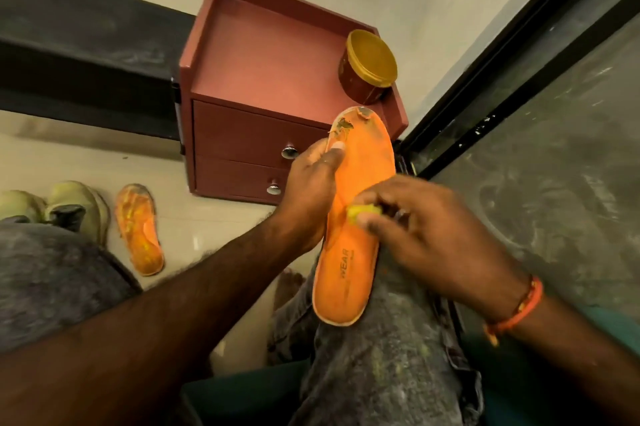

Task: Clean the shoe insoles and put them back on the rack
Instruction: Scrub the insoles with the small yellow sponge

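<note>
Two insoles: one (353, 217) lies on the knee, left hand (311, 190) gripping its 9 o'clock edge, thumb on top. Right hand (426, 231) pinches a yellow wad (362, 212), probably cloth, blurred. Risk: hard scrubbing rips the frayed toe. Second insole (138, 229) on floor, 9 o'clock.

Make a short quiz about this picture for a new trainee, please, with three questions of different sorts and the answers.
1. True or false: the second insole lies on the floor beside the shoes.
2. What do the fingers of the right hand pinch against the held insole?
A. a yellow piece, maybe a sponge
B. a brush
C. a spoon
3. Fill in: the jar with the gold lid stands on the ____ cabinet.

Key:
1. True.
2. A; the left hand grips the insole's edge.
3. Red-brown.
</note>
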